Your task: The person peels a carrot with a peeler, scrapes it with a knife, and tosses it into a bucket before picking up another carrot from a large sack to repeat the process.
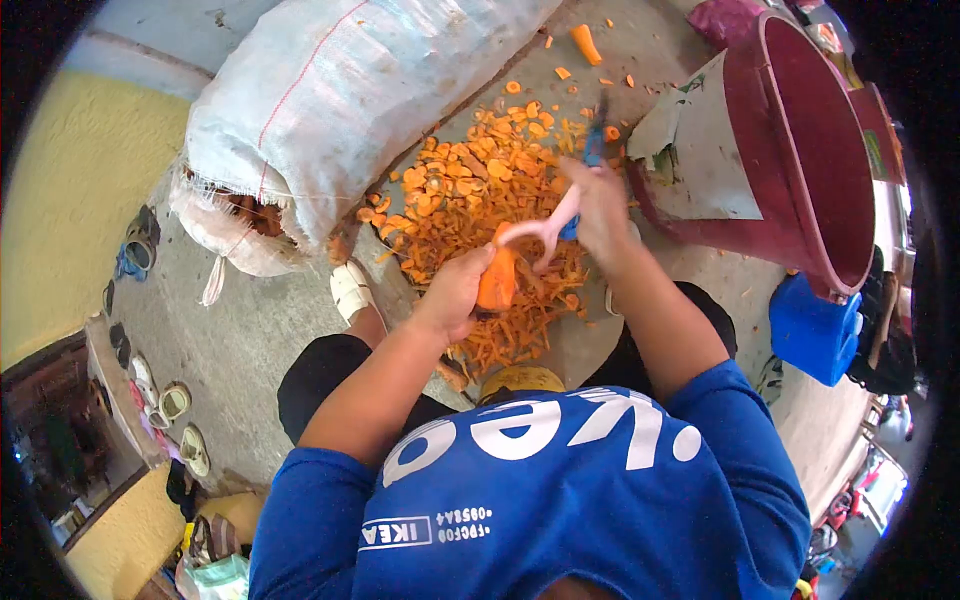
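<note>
My left hand (452, 292) is closed around a thick, peeled-looking orange carrot (497, 285). My right hand (602, 210), smeared by motion, grips a pink Y-shaped peeler (548, 232), whose head lies against or just over the carrot's upper end. A blue object with a dark, blade-like tip (597, 140) sticks out past the same hand; it looks like a knife, but blur hides the detail. Below both hands, a heap of carrot peelings and cut slices (480, 180) covers the floor.
A large white woven sack (330, 90) lies at the upper left, its torn mouth showing brownish contents. To the right a dark red tub (815, 150) leans on its side, with a blue jerrycan (815, 328) near it. One whole carrot (585, 44) lies beyond the heap. Shoes (194, 450) line the left.
</note>
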Action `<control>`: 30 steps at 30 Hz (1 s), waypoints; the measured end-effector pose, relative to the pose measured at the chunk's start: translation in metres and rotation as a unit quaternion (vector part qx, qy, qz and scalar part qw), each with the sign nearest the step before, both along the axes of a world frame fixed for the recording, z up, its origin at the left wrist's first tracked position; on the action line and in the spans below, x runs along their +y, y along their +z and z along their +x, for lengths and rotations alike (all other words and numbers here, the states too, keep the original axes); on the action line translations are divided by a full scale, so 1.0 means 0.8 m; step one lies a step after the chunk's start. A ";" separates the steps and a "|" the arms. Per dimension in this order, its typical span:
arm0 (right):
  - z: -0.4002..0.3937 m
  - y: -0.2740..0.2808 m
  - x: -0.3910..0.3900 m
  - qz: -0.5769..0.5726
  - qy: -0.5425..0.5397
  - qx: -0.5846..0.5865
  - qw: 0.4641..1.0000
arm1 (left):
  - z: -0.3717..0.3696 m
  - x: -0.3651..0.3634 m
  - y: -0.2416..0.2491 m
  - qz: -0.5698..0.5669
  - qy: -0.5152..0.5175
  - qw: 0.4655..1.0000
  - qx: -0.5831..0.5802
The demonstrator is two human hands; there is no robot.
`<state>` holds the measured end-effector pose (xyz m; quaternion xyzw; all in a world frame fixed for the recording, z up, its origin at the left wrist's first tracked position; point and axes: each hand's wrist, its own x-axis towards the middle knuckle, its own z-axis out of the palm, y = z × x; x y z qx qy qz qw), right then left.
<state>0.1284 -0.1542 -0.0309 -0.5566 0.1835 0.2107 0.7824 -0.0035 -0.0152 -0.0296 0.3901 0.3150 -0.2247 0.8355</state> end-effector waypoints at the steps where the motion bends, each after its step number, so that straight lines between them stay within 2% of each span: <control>1: 0.009 -0.001 -0.003 -0.013 -0.035 0.005 0.999 | -0.001 0.000 -0.001 -0.007 0.004 1.000 -0.005; 2: 0.014 -0.001 -0.005 -0.026 -0.070 0.010 0.997 | -0.001 0.001 -0.001 -0.014 0.009 1.000 -0.011; 3: 0.008 0.013 0.000 -0.015 -0.049 0.029 0.998 | -0.001 0.002 -0.001 -0.022 0.025 0.999 0.000; 5: -0.019 0.025 0.006 0.035 0.070 0.008 0.997 | 0.000 0.003 0.001 -0.040 0.059 0.997 0.021; 6: -0.028 0.028 0.011 0.060 0.130 -0.003 0.990 | 0.000 0.003 0.001 -0.037 0.043 0.998 0.010; 7: -0.032 0.026 0.017 -0.011 0.140 -0.068 0.988 | 0.000 0.002 0.002 -0.034 0.027 0.999 -0.002; 8: -0.030 0.021 0.016 -0.022 0.106 -0.060 0.992 | 0.000 0.001 0.003 -0.031 0.010 0.999 -0.013; 10: -0.007 0.006 0.008 -0.042 0.036 -0.045 0.997 | 0.002 -0.010 0.014 -0.001 0.044 0.999 -0.002; 11: 0.010 -0.009 -0.002 -0.121 -0.013 -0.072 0.990 | 0.002 -0.012 0.017 0.014 0.062 0.998 0.004; 14: 0.007 0.011 0.000 -0.044 -0.009 -0.030 0.999 | -0.010 -0.002 -0.015 -0.028 0.063 0.998 -0.009; 15: -0.007 0.017 0.003 -0.003 0.069 -0.018 0.997 | -0.009 -0.001 -0.012 -0.033 0.054 0.998 -0.014; 17: -0.030 0.028 0.019 -0.024 0.123 -0.056 0.991 | -0.007 0.002 -0.004 -0.042 0.036 0.998 -0.024; 18: -0.034 0.029 0.021 -0.045 0.155 -0.084 0.983 | -0.008 0.002 -0.005 -0.004 0.028 0.999 -0.031; 21: -0.007 0.010 0.010 -0.098 0.062 -0.068 0.991 | -0.008 -0.009 -0.007 0.093 0.024 0.994 -0.049; 24: 0.005 0.014 0.003 -0.093 0.003 -0.069 0.993 | -0.009 -0.014 -0.003 0.146 0.028 0.987 -0.058; 28: -0.028 0.017 0.017 -0.077 0.139 -0.056 0.986 | -0.009 -0.008 -0.012 0.172 -0.004 0.983 -0.072; 29: -0.020 0.007 0.014 -0.101 0.123 -0.014 0.987 | -0.008 -0.009 -0.011 0.177 -0.005 0.981 -0.076; 30: -0.007 -0.001 0.007 -0.122 0.079 -0.032 0.989 | -0.008 -0.009 -0.011 0.147 0.010 0.987 -0.066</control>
